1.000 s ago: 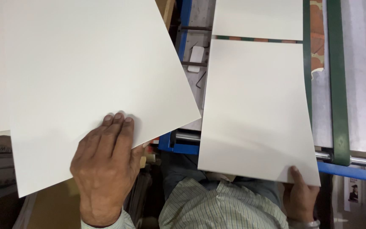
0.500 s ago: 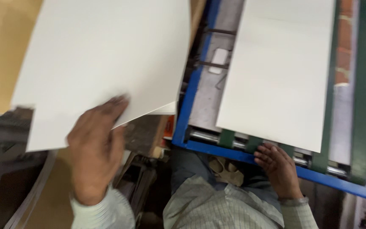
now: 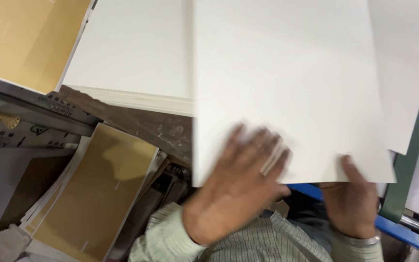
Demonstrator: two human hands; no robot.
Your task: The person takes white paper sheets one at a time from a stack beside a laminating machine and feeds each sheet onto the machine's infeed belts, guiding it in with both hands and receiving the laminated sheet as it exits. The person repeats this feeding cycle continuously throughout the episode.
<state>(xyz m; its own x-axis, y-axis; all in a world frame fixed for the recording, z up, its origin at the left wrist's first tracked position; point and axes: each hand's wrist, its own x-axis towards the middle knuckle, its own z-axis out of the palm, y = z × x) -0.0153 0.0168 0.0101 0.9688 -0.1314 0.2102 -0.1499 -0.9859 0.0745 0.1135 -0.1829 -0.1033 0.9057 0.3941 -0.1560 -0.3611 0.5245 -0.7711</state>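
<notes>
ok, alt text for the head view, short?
Both hands hold a large white sheet by its near edge: left hand, blurred, flat on top; right hand gripping the corner. A stack of white sheets lies behind, tan boards at left.

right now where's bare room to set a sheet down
Free: the dark worn strip between the white stack and tan boards. Crowded: both hands, left and right, grip the big white sheet; loose boards fill the lower left.
</notes>
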